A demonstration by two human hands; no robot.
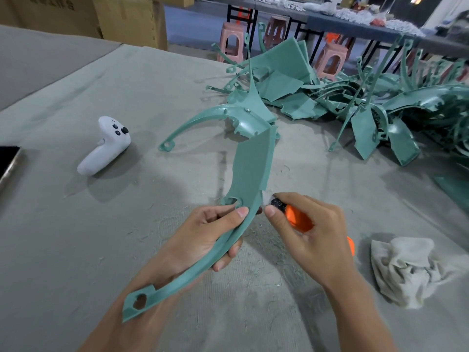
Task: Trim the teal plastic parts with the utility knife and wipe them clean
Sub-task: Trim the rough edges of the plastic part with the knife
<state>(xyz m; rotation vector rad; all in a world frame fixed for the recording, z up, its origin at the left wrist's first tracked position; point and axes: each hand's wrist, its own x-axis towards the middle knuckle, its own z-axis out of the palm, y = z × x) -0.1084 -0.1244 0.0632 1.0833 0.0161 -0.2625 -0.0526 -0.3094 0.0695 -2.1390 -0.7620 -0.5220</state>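
Observation:
A long curved teal plastic part [250, 168] arches up from the grey table. My left hand [203, 237] grips its lower arm, thumb on top near a round notch, fingers curled underneath. My right hand [307, 232] grips an orange utility knife [295, 218]; the knife's black tip sits against the part's right edge, just beside my left thumb. The blade itself is blurred. A crumpled off-white rag [403, 270] lies on the table to the right of my right hand.
A heap of teal parts [355, 102] covers the table's far right. A white game controller [106, 146] lies at the left, a dark flat device [7, 161] at the left edge. Cardboard boxes [127, 19] and pink stools [330, 59] stand beyond the table.

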